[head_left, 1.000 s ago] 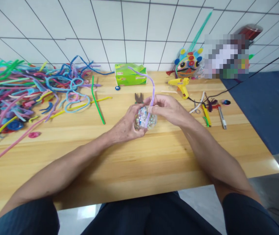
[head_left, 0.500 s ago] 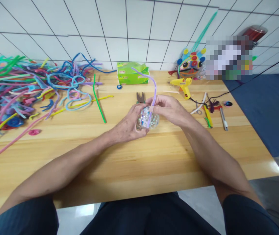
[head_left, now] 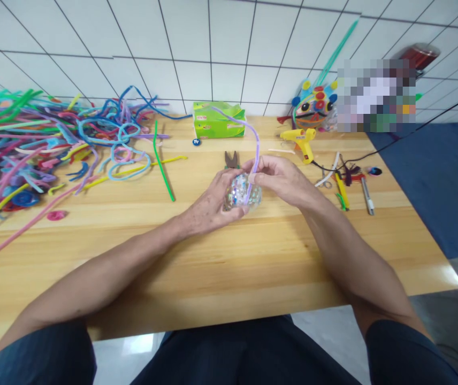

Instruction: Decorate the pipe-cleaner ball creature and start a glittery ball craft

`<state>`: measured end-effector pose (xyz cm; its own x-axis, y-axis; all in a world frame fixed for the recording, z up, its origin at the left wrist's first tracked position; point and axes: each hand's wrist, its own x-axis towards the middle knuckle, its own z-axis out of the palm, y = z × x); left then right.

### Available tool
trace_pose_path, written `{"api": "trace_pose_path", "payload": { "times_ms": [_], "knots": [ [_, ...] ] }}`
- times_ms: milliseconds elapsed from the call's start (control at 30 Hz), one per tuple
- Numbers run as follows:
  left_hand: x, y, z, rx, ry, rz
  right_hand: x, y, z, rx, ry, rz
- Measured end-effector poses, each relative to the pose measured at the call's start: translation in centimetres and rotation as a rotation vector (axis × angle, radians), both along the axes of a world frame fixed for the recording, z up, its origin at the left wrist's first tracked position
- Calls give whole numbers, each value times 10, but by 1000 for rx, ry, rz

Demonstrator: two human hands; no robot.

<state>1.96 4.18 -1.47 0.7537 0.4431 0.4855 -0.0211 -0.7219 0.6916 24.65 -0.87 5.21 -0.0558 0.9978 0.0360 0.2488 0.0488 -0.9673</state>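
My left hand [head_left: 216, 199] is wrapped around the left side of a clear, rounded, glittery ball [head_left: 238, 193]. Between thumb and fingers of my right hand [head_left: 277, 179] is a purple pipe cleaner [head_left: 258, 147]. Its lower end lies against the near face of the ball, and its upper part bends away to the left, in front of a green packet [head_left: 216, 122]. Whether the lower end is fixed to the ball I cannot tell. Just beyond my left fingers lie pliers [head_left: 231, 159] with jaws apart, their handles hidden behind my hands.
Many coloured pipe cleaners [head_left: 32, 139] are heaped at the left, a green one [head_left: 163, 171] apart from them. To the right lie a yellow glue gun [head_left: 303, 143] with a black cord, scissors [head_left: 325, 179], a yellow cutter [head_left: 342, 191] and a silver-white cutter [head_left: 367, 197]. A decorated mask [head_left: 315, 107] leans at the wall.
The lower end of the purple pipe cleaner has shifted slightly right and up on the ball. Its upper end has swung a little to the left. Both hands keep their holds.
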Motion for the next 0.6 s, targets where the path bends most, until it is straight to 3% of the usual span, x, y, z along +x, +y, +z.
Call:
{"api": "trace_pose_path", "payload": {
  "times_ms": [333, 600],
  "knots": [
    [-1, -2, 8, -49, 20, -23, -6, -2, 3, -37, 48, 11],
    [-1, -4, 6, -96, -3, -11, -8, -3, 2, -32, 67, 23]
  ]
}}
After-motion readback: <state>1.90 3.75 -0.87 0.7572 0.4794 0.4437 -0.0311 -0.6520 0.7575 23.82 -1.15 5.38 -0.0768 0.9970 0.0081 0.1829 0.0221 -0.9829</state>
